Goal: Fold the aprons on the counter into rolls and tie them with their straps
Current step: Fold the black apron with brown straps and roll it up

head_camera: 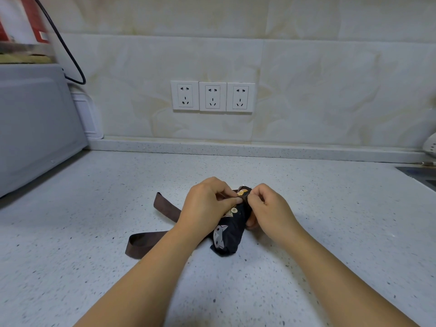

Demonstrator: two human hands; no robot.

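A black apron with cat prints [227, 237] lies rolled into a short bundle on the speckled white counter [99, 267]. Its brown strap [151, 239] loops out to the left, with one band running up and left and another lying flat toward me. My left hand [207, 204] presses on the roll's upper part and pinches the strap near the top. Opposite it, my right hand [269, 211] pinches the same strap from the right side, fingers closed on it. The roll's far end is mostly hidden by both hands.
A grey appliance [35, 126] stands at the left with a black cable [68, 53] behind it. Three wall sockets [212, 96] sit on the tiled backsplash. A sink edge [420, 175] shows at the far right.
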